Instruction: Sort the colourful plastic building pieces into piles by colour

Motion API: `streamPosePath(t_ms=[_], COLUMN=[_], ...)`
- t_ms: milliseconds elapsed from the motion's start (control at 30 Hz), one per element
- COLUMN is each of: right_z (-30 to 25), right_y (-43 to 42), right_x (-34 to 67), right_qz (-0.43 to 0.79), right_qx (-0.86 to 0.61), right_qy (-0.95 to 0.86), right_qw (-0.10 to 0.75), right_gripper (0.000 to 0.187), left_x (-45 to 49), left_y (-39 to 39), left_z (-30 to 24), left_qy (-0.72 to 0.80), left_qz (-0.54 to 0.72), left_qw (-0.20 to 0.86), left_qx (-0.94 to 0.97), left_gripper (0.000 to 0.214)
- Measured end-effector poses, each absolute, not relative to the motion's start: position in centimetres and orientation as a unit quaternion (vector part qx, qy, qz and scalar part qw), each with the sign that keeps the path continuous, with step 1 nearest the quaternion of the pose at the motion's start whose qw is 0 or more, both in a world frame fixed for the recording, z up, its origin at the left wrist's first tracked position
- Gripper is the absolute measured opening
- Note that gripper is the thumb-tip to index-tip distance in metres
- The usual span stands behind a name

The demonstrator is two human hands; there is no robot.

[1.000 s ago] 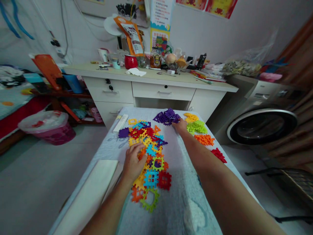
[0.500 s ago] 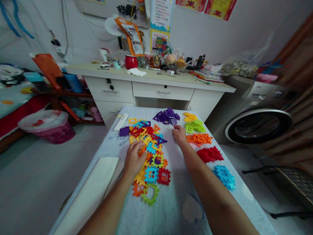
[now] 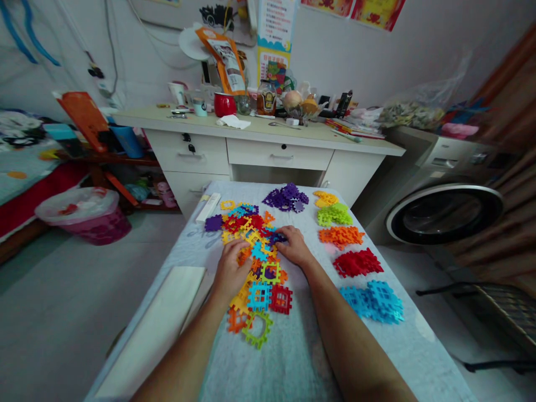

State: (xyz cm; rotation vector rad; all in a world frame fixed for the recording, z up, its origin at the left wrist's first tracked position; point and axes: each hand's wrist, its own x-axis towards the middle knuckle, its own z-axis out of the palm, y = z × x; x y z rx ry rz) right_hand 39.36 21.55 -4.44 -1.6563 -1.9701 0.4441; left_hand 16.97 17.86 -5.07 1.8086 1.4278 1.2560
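A mixed heap of interlocking plastic building pieces (image 3: 251, 237) in several colours lies along the middle of the cloth-covered table. At its left edge rests my left hand (image 3: 231, 265), fingers loosely bent and apart beside orange and yellow pieces, with nothing visibly held. My right hand (image 3: 294, 247) is at the heap's right side, fingertips and thumb pinching a dark purple piece (image 3: 274, 237). Nearer me lie a blue square piece (image 3: 259, 296), a red square piece (image 3: 281, 300) and a green ring-shaped piece (image 3: 268, 334). A purple pile (image 3: 287, 198) sits at the far end.
Along the right side are yellow (image 3: 325, 198), green (image 3: 334, 214), orange (image 3: 341, 237), red (image 3: 358, 263) and blue (image 3: 372, 302) piles. A white board (image 3: 157, 329) lies left. Beyond stands a cluttered desk (image 3: 259, 131); a washing machine (image 3: 439, 190) is at right.
My right hand has moved from beside the purple pile back toward me and left, onto a purple piece at the mixed heap. My left hand has barely moved.
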Motion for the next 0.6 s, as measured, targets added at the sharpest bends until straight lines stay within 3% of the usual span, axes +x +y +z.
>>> streamPosePath(t_ms=[267,600], right_z=[-5.2,-4.7], right_y=[21.7,27.0], right_x=[39.8,42.8], right_qz=[0.160,0.144], right_qx=[-0.630,-0.723], right_qy=[-0.658,-0.506], right_qw=[0.380,0.447], right_gripper=[0.030,0.044], left_x=[17.2,17.1], left_y=[17.8,18.1], left_z=[-5.3,-5.8], left_qy=[0.517,0.524], left_qz=[0.466,0.459], left_qw=[0.264,0.256], left_qx=[0.668,0.670], left_gripper=[0.029,0.029])
